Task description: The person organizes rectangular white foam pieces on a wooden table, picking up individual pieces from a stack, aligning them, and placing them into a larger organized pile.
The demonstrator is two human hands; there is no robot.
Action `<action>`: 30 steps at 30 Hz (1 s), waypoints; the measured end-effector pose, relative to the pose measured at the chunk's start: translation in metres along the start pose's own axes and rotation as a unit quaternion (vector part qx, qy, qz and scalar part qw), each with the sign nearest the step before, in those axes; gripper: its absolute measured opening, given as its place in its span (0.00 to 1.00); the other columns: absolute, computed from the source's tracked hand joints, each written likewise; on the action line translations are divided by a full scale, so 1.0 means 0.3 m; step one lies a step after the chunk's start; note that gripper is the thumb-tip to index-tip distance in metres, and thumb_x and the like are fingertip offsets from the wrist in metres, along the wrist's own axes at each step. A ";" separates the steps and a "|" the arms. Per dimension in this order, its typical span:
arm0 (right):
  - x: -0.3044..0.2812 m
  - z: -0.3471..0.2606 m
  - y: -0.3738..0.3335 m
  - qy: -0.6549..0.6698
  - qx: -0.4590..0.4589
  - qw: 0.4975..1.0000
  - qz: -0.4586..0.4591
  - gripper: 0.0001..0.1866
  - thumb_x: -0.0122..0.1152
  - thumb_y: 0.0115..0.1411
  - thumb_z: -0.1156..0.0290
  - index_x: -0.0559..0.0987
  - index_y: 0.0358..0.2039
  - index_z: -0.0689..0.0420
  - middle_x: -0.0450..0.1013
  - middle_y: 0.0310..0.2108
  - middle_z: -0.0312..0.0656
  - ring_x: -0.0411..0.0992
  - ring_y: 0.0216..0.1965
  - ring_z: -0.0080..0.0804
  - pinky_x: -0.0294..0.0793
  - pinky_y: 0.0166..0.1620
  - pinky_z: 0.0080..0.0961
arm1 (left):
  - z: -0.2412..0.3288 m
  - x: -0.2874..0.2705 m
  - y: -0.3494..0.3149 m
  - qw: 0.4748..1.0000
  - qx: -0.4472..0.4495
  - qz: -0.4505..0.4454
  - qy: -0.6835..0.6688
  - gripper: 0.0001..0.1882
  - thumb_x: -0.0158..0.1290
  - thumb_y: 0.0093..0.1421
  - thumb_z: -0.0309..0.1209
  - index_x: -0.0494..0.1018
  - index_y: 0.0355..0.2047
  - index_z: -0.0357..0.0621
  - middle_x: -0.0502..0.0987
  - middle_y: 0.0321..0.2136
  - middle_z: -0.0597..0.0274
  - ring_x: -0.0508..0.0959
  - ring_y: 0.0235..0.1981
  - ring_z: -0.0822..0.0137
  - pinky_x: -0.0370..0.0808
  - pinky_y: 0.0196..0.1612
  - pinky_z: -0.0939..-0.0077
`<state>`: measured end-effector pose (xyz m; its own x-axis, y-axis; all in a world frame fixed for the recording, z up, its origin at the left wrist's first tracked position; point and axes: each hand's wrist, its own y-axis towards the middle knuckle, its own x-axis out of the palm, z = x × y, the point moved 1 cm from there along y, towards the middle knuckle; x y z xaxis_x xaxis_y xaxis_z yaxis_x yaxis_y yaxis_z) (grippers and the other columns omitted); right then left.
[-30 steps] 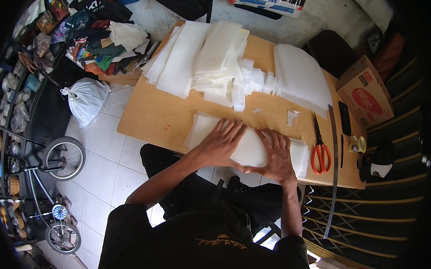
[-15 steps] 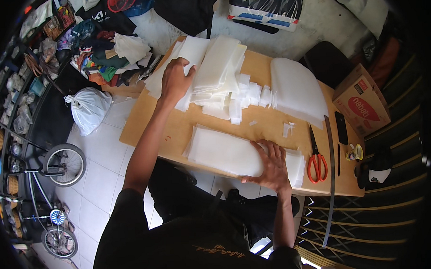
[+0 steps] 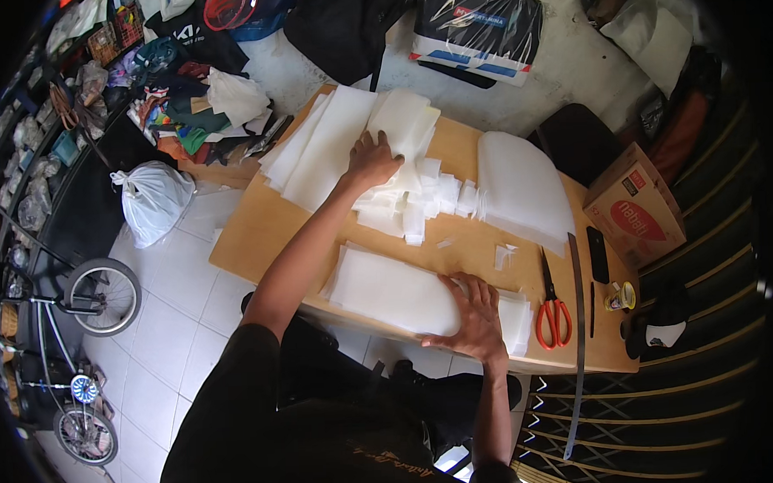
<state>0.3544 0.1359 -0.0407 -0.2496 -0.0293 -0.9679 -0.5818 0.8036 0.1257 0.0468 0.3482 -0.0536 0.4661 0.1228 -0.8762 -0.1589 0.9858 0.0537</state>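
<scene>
The half-curled left hand (image 3: 373, 163) covers some translucent white sheets (image 3: 404, 122); whether it grips, I can't tell. The right hand (image 3: 473, 319), spread wide, partly hides a white rectangular sheet stack (image 3: 392, 285) on the tabletop (image 3: 259, 237), near orange-handled scissors (image 3: 550, 294).

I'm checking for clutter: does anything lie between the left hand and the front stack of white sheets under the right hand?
Yes: small white strips at the near edge of the back pile lie between the left hand and the front stack. Past them, nothing visible stands in the way.
</scene>
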 end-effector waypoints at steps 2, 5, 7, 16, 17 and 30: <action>-0.009 0.004 0.014 -0.002 -0.005 1.000 0.001 0.63 0.74 0.31 0.26 0.69 0.67 0.46 0.64 0.63 0.40 0.58 0.67 0.43 0.51 0.70 0.51 | 0.000 -0.012 0.021 0.999 0.016 0.012 -0.043 0.43 0.49 0.67 0.51 0.52 0.71 0.31 0.50 0.70 0.27 0.55 0.69 0.30 0.53 0.71 0.40; -0.017 0.000 0.016 -0.004 0.002 1.000 -0.008 0.65 0.75 0.28 0.26 0.70 0.67 0.49 0.64 0.63 0.44 0.58 0.68 0.46 0.52 0.70 0.52 | -0.008 -0.003 -0.002 0.997 0.027 0.051 -0.058 0.35 0.47 0.68 0.43 0.59 0.68 0.32 0.59 0.66 0.28 0.61 0.68 0.36 0.59 0.69 0.46; -0.013 0.004 0.013 0.003 0.001 1.000 -0.005 0.65 0.75 0.29 0.26 0.69 0.67 0.49 0.64 0.62 0.44 0.58 0.68 0.47 0.52 0.70 0.52 | 0.005 -0.046 -0.019 0.991 0.023 0.078 -0.108 0.28 0.47 0.68 0.39 0.65 0.64 0.33 0.68 0.60 0.28 0.68 0.63 0.37 0.65 0.65 0.49; -0.010 0.030 0.013 0.019 -0.017 0.999 -0.029 0.69 0.73 0.29 0.24 0.65 0.70 0.50 0.62 0.65 0.48 0.56 0.69 0.49 0.49 0.72 0.53 | 0.146 -0.377 -0.345 0.898 0.221 0.309 -0.221 0.22 0.45 0.64 0.16 0.71 0.58 0.32 0.76 0.53 0.35 0.76 0.55 0.39 0.74 0.59 0.56; -0.006 0.040 0.010 0.031 -0.018 0.999 -0.036 0.69 0.73 0.30 0.23 0.64 0.70 0.50 0.62 0.65 0.48 0.56 0.70 0.50 0.48 0.72 0.53 | 0.178 -0.388 -0.412 0.901 0.244 0.294 -0.207 0.23 0.45 0.63 0.15 0.70 0.59 0.33 0.75 0.55 0.36 0.76 0.55 0.39 0.74 0.59 0.56; 0.004 0.083 0.009 0.181 0.064 0.981 -0.023 0.49 0.59 0.56 0.31 0.64 0.70 0.51 0.62 0.67 0.48 0.55 0.71 0.49 0.47 0.72 0.54 | 0.091 -0.483 -0.638 0.881 0.193 0.398 -0.169 0.25 0.43 0.63 0.15 0.73 0.60 0.39 0.79 0.55 0.47 0.80 0.55 0.53 0.74 0.57 0.65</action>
<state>0.3717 0.1529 -0.0470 -0.4971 -0.2578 -0.8285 -0.5028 0.8637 0.0329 0.0336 0.1449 0.0761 0.5843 0.7547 -0.2983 -0.2744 0.5297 0.8026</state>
